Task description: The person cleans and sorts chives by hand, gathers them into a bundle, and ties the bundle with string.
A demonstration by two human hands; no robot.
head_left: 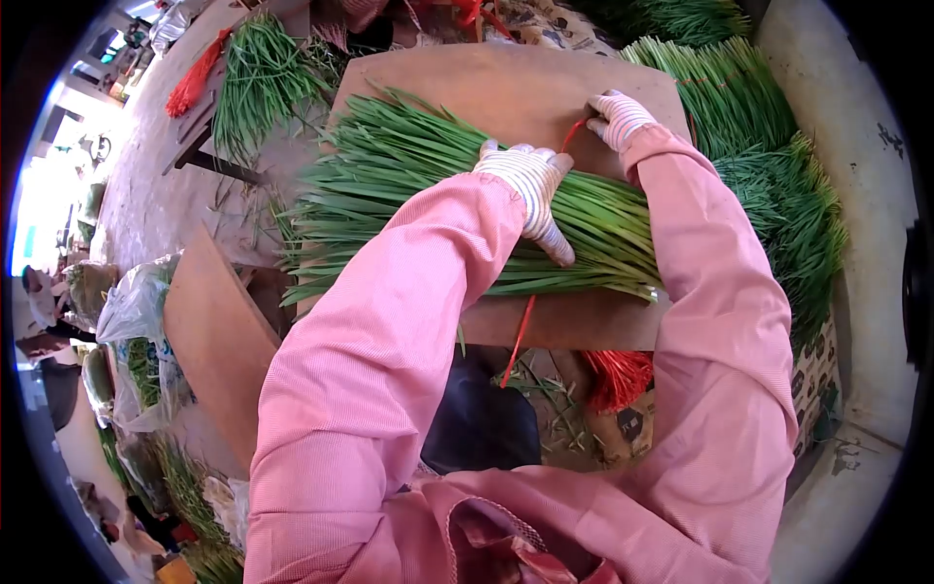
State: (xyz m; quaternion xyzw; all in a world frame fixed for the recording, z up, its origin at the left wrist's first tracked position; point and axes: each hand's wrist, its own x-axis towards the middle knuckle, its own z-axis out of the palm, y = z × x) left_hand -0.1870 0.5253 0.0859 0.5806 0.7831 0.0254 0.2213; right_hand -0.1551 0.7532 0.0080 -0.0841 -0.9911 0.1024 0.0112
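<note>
A large bundle of long green stalks (389, 185) lies across a brown board (506, 83), its leafy ends to the left and its paler ends to the right. My left hand (525, 190), in a striped glove, rests on top of the bundle with its thumb spread from the fingers. Just beyond the bundle, my right hand (618, 119), gloved too, pinches one end of a red tie (574, 134). The tie runs under the bundle, and its other end hangs over the board's near edge.
Stacked green bundles (730, 97) stand at the right beside a pale wall (866, 292). Red ties (618, 380) hang below the board. At the upper left are loose greens (263, 83) and more red ties (199, 73). A curved wooden panel (214, 331) stands at the left.
</note>
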